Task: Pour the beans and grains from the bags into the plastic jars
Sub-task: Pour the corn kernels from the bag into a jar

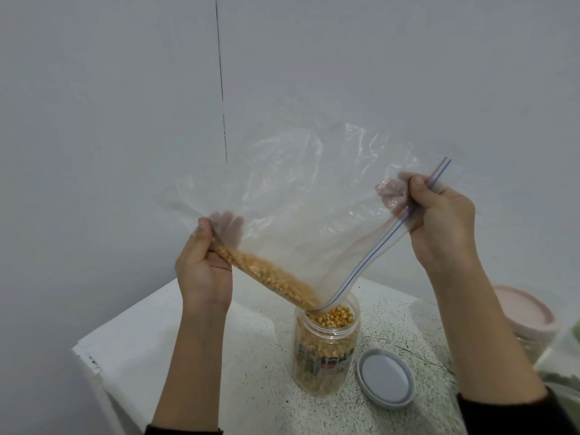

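— How far along is the pour?

— Judging by the level, nearly done: the clear plastic jar [326,343], lower centre, is almost brimful of yellow kernels [270,274], with a thin stream left in the zip bag [298,208] tipped above it.

— The hands?

— The left hand [202,271] grips the bag's bottom corner; the right hand [439,221] pinches its zip edge. A grey lid [385,378] lies beside the jar on the speckled table [251,365].
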`<state>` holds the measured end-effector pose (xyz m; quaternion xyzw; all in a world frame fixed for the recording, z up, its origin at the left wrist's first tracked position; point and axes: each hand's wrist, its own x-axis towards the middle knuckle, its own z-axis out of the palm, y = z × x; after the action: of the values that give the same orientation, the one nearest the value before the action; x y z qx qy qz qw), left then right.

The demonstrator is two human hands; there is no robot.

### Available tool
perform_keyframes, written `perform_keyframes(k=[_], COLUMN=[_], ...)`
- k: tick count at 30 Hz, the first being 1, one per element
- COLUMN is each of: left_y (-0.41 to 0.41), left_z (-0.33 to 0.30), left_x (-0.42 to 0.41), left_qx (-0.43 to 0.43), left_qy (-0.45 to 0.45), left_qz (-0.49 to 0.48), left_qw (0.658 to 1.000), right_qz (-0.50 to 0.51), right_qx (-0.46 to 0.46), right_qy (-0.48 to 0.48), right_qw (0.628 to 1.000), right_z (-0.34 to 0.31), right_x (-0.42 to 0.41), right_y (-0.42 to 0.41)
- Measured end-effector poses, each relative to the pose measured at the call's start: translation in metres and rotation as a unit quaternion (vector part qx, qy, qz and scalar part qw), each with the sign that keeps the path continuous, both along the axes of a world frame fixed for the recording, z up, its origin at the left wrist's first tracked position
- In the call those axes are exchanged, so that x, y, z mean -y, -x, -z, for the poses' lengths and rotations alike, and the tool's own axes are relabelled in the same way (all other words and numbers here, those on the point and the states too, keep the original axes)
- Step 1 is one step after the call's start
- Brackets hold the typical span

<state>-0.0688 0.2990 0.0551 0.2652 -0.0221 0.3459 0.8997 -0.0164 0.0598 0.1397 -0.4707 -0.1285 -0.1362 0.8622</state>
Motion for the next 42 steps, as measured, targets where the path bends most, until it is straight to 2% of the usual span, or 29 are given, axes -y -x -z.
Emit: perform_keyframes(k=[6, 12, 18, 21, 24, 28, 34, 38, 42], left_y=[-0.001, -0.001, -0.001, 0.001, 0.002, 0.001, 0.004, -0.001, 0.001], left_z=[0.005, 0.003, 0.022, 0.021, 0.017, 0.020, 0.046, 0.050, 0.038], left_x=[-0.001, 0.000, 0.000, 0.003, 0.004, 0.008, 0.026, 0.029, 0.026], left_qx=[-0.001, -0.043, -0.018, -0.043, -0.068, -0.023, -0.034, -0.050, -0.016], left_qy=[-0.022, -0.019, -0.007, -0.081, -0.089, -0.052, -0.040, -0.005, -0.011], left_qz=[0.029, -0.036, 0.065, 0.017, -0.025, 0.076, 0.203, 0.209, 0.200], left_qw=[0.999, 0.998, 0.998, 0.996, 0.993, 0.995, 0.978, 0.977, 0.980], right_qz=[0.009, 0.009, -0.001, 0.001, -0.001, -0.008, -0.016, -0.014, -0.015], right_qx=[0.006, -0.010, -0.012, -0.015, -0.014, -0.007, -0.008, -0.004, -0.005], right_qy=[0.008, 0.004, -0.003, -0.004, -0.003, -0.004, -0.003, 0.000, -0.008], right_qw=[1.000, 1.000, 1.000, 1.000, 1.000, 1.000, 1.000, 1.000, 1.000], right_z=[-0.001, 0.004, 0.004, 0.004, 0.004, 0.004, 0.007, 0.008, 0.008], right_x=[0.004, 0.002, 0.001, 0.000, -0.001, -0.002, -0.001, 0.000, 0.002], right_y=[-0.002, -0.004, -0.001, 0.000, 0.001, 0.000, -0.003, -0.004, -0.003])
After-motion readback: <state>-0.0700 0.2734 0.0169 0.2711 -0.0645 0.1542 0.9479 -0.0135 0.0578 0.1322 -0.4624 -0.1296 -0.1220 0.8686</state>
